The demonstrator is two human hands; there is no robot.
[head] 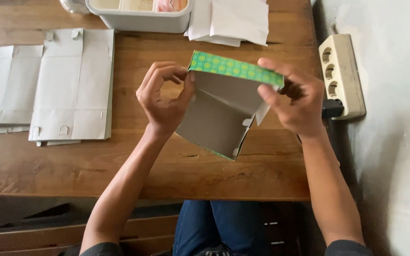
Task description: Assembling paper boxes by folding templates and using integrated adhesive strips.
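Both bare forearms reach up from the bottom edge and converge toward the middle, dark short sleeves showing at the upper arms. The left hand [163,98] is raised with its back to the camera, fingers [164,71] curled over and thumb pressing inward in a pinch. The right hand [294,97] mirrors it, knuckles bent, thumb and fingers closed in a grip at the same height.

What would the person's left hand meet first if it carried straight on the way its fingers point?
The left hand points rightward into the green-patterned cardboard box, which it already grips at the edge; so the box comes first.
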